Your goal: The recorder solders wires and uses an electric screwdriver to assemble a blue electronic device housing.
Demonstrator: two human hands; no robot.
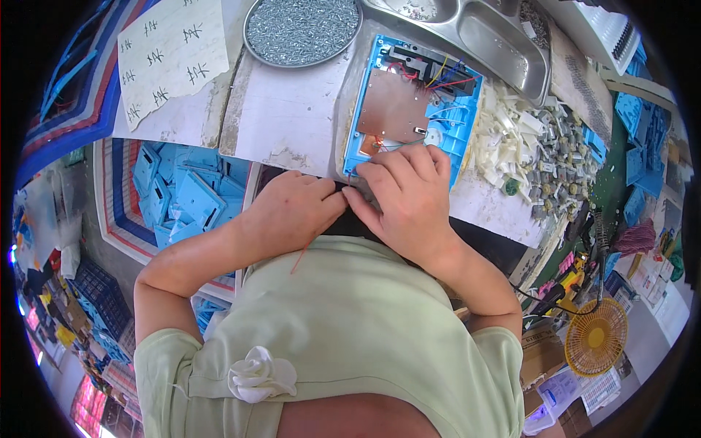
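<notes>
A light-blue plastic casing point(465, 124) lies on the worktable, with a brown circuit board point(394, 106), a dark component and several coloured wires inside. At the casing's near-left corner, my two hands meet fingertip to fingertip. My left hand point(296, 208) is closed just off the table's front edge, and a thin red wire point(299, 261) hangs below it against the green shirt. My right hand point(409, 197) rests over the casing's near edge, its thumb and index finger pinched together. Whatever sits between those fingertips is too small to make out.
A round metal dish point(303, 33) of screws and a steel compartment tray point(504, 47) stand behind. White plastic parts point(504, 139) and small metal parts point(566, 157) are heaped at right. Blue panels point(193, 193) fill a bin below left. A yellow fan point(596, 337) stands lower right.
</notes>
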